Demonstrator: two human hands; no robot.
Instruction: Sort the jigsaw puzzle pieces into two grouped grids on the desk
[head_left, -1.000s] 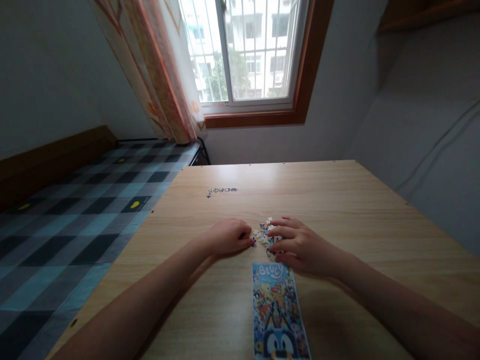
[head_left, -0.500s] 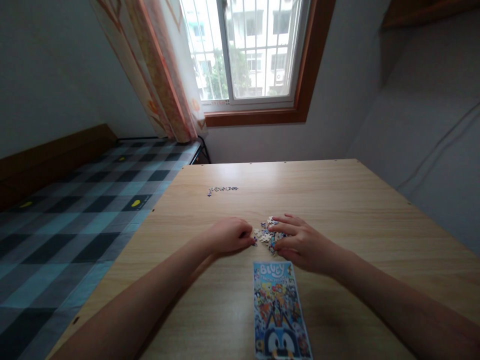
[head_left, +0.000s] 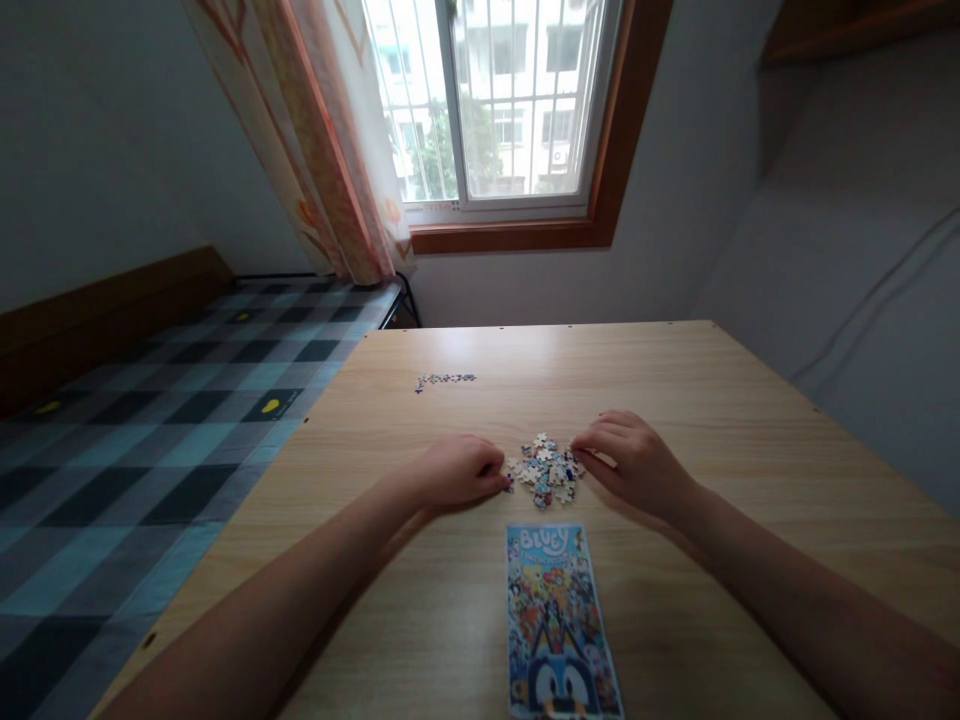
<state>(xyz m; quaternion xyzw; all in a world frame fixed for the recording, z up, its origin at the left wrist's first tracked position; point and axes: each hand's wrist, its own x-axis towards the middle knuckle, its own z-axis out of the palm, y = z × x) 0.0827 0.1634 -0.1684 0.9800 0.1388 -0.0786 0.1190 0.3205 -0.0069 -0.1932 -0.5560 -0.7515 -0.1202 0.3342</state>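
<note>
A small heap of jigsaw puzzle pieces (head_left: 546, 472), some pale side up and some printed, lies on the wooden table between my hands. My left hand (head_left: 466, 468) rests curled at the heap's left edge. A dark blue piece (head_left: 510, 484) shows at its fingertips; whatever is inside the curled fingers is hidden. At the heap's right edge, my right hand (head_left: 626, 458) has its thumb and fingers pinched together on a puzzle piece, mostly covered by the fingertips. Farther back on the left, a joined strip of puzzle pieces (head_left: 448, 378) forms a corner shape.
Nearer me lies a colourful sheet or box printed "BLUEY" (head_left: 559, 620), showing cartoon dogs. The wooden table (head_left: 390, 640) borders a bed with a checked cover (head_left: 180, 440) on the left. Behind stand a curtain (head_left: 322, 150) and a barred window (head_left: 517, 110).
My right hand has drawn back from over the heap to its right edge, and its spread fingers have come together. More of the heap shows. My left hand has stayed put.
</note>
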